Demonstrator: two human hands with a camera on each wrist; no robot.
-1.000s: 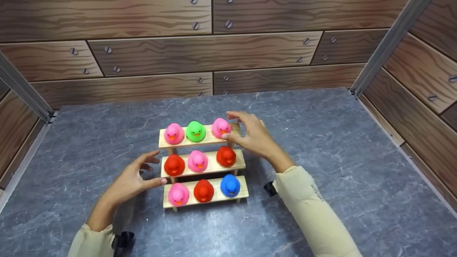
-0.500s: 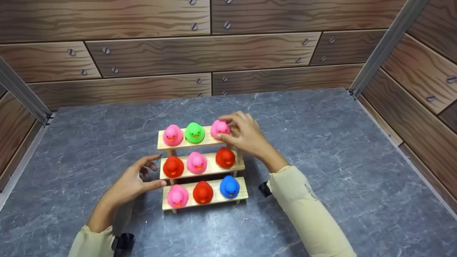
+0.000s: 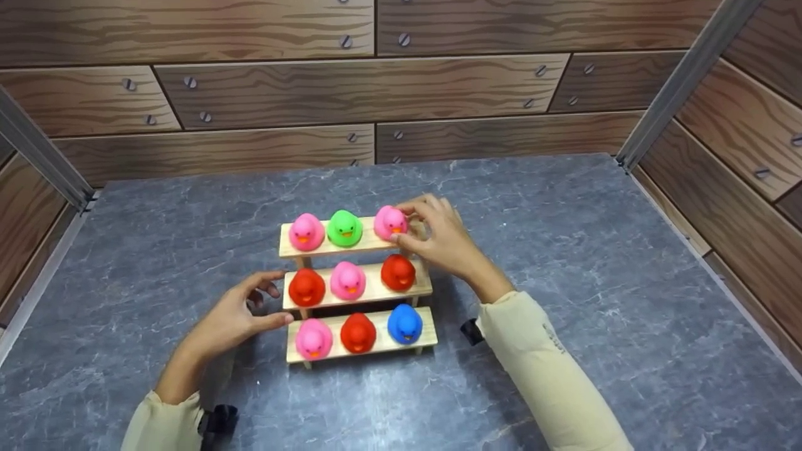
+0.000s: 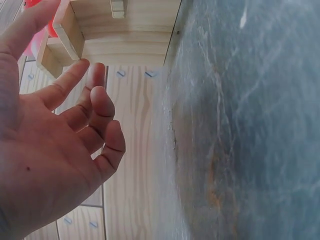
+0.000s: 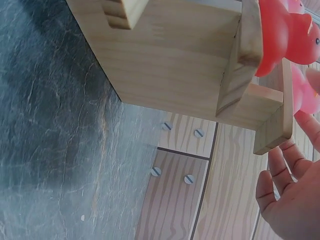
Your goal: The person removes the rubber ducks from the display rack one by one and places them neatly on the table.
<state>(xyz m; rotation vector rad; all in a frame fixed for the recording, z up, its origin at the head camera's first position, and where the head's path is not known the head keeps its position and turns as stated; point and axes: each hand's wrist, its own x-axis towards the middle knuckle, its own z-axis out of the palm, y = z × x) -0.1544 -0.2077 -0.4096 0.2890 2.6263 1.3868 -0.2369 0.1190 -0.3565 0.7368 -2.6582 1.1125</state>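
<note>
A three-tier wooden stand holds rubber ducks in rows, three per shelf. At the right end of the top shelf, my right hand pinches a pink duck between thumb and index finger; the duck sits on the shelf. To its left are a green duck and another pink one. My left hand is beside the stand's left end, fingers loosely bent and holding nothing. Its index fingertip is right at a shelf's end in the left wrist view, and the thumb points toward the lower shelves.
The middle shelf carries a red duck, a pink duck and another red duck. Below are pink, red and blue ducks. Wood-patterned walls enclose the grey marbled tabletop.
My right hand has moved slightly left, its thumb and index finger closing in on the top-right pink duck. My left fingertips have come a little nearer the stand. The ducks keep their places.
</note>
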